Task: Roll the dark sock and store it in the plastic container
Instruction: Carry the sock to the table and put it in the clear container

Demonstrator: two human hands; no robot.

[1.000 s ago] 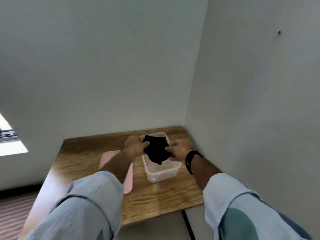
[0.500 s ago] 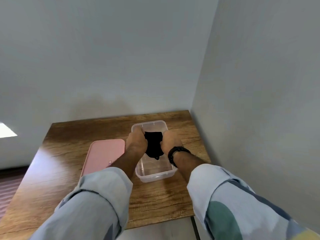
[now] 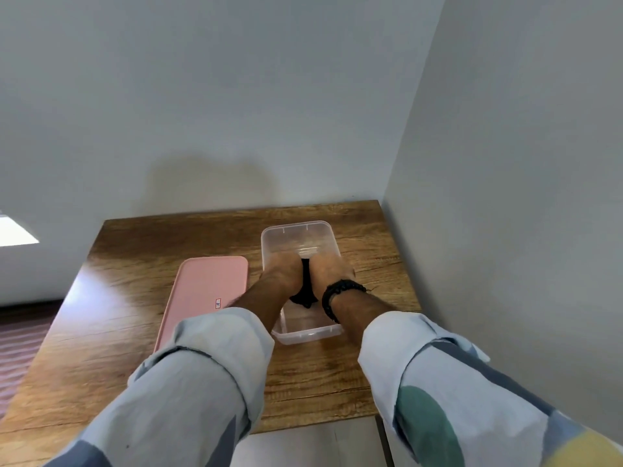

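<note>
While both your left hand (image 3: 285, 271) and right hand (image 3: 328, 269) are clasping the dark sock (image 3: 305, 291) inside the plastic container (image 3: 296, 230), be pressing the roll flat toward its 6 o'clock end before you let go.

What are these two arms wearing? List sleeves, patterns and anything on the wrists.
Both arms wear pale blue sleeves rolled up below the elbow. The right sleeve carries large patches: dark blue, teal green and yellow. The left sleeve shows dark blue patches. A black beaded bracelet circles the right wrist; the left wrist is bare.
</note>
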